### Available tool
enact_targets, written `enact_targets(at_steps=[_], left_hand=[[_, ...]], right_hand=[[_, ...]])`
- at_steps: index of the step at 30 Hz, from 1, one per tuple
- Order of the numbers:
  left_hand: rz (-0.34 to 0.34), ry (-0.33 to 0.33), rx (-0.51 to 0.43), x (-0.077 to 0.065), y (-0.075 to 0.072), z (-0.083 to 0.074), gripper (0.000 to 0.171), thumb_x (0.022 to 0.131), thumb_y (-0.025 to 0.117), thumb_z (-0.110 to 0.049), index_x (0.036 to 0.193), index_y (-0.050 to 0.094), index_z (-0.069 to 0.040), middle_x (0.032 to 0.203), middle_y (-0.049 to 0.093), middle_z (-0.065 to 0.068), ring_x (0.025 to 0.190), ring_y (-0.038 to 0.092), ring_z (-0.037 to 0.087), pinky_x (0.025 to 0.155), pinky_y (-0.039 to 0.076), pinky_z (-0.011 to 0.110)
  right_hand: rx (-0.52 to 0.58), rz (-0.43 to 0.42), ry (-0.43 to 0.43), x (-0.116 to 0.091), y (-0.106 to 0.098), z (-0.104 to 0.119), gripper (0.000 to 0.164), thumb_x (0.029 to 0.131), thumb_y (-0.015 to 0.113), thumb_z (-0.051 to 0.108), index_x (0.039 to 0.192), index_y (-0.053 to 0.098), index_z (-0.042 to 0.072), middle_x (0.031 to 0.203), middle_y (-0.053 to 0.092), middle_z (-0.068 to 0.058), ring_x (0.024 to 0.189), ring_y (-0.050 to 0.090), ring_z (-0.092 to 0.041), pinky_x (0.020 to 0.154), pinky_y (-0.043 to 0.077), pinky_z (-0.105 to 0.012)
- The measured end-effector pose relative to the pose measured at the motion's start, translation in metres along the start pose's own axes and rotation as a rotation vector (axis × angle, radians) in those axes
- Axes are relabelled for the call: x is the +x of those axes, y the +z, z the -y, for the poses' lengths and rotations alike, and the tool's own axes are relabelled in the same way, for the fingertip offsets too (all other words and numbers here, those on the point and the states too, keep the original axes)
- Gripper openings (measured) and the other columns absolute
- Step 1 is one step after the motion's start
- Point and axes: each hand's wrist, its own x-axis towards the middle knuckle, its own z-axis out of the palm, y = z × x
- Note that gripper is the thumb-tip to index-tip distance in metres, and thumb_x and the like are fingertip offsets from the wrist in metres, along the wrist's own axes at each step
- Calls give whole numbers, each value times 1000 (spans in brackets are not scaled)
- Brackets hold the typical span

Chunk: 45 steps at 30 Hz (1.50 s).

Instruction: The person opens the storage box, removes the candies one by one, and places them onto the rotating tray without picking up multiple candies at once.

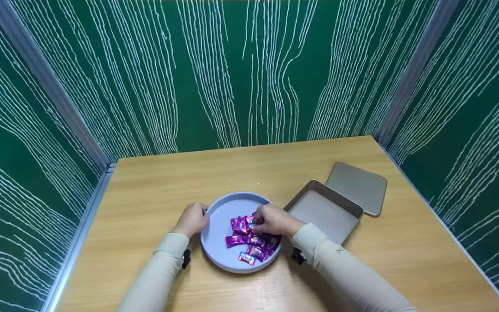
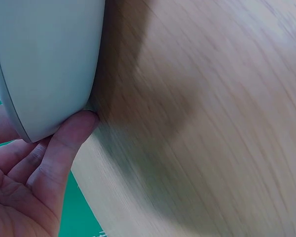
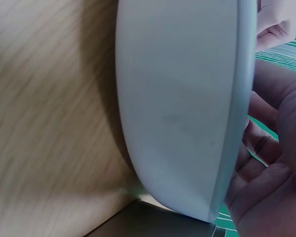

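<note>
A round, pale lavender bowl [image 1: 215, 242] stands on the table, with a pile of candies [image 1: 256, 251] in its right half. Most wrappers are shiny purple; a red, white and blue candy [image 1: 247, 258] lies at the near edge of the pile. My left hand [image 1: 192, 219] grips the bowl's left rim; in the left wrist view a fingertip [image 2: 79, 126] presses under the outer wall. Over the bowl's right side, my right hand [image 1: 274, 220] reaches down to the candies with bent fingers. Its fingertips are partly hidden, and I cannot tell whether they hold a candy.
Right of the bowl is an open, brownish-gold rectangular tin [image 1: 323, 212], its near corner behind the right forearm. A flat lid [image 1: 360, 188] of the same color lies behind it. Green panels [image 1: 241, 86] with white streaks enclose the wooden table [image 1: 154, 182] at back and sides.
</note>
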Motion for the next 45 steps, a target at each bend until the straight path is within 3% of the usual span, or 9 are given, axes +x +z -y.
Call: enact_targets(at_steps=[12,22,28,30,37,45], left_hand=[[0,9,-4,1,-1,-1,23,92,62,3,100,83,-2,81,72,9,72,63,18,64,55,30],[-5,9,-15,1,1,0,22,91,62,4,98,82,-1,84,73,11,73,65,19,64,58,33],[-33,26,-27,1,3,2,32,89,63,4,112,84,-2,98,81,12,83,70,21,78,65,39],[-29,28,-28,1,3,2,31,89,63,4,112,84,-2,97,81,12,82,71,22,77,65,40],[-1,-13,-31,1,2,1,32,92,63,3,118,82,1,101,80,13,86,71,21,80,64,39],[24,-62,-43,1,1,0,34,93,62,3,121,80,2,103,80,14,87,72,22,79,65,37]], right_hand=[[38,30,84,1,-6,3,18,90,88,21,99,83,6,92,75,-6,78,64,-11,80,60,-33],[67,-8,127,-7,-18,5,32,90,88,20,115,81,1,106,79,-12,96,73,-26,93,62,-44],[79,-31,99,-12,-27,0,29,91,87,17,114,82,1,101,79,-14,88,70,-21,83,61,-36],[89,-35,102,-14,-30,-1,29,91,87,17,113,82,0,100,79,-14,86,69,-18,81,61,-34],[107,-62,129,-20,-37,-8,31,90,88,16,114,81,-2,104,80,-18,91,74,-27,89,63,-45],[87,-107,118,-27,-45,-13,27,91,88,15,111,82,-2,100,80,-16,86,71,-20,82,62,-37]])
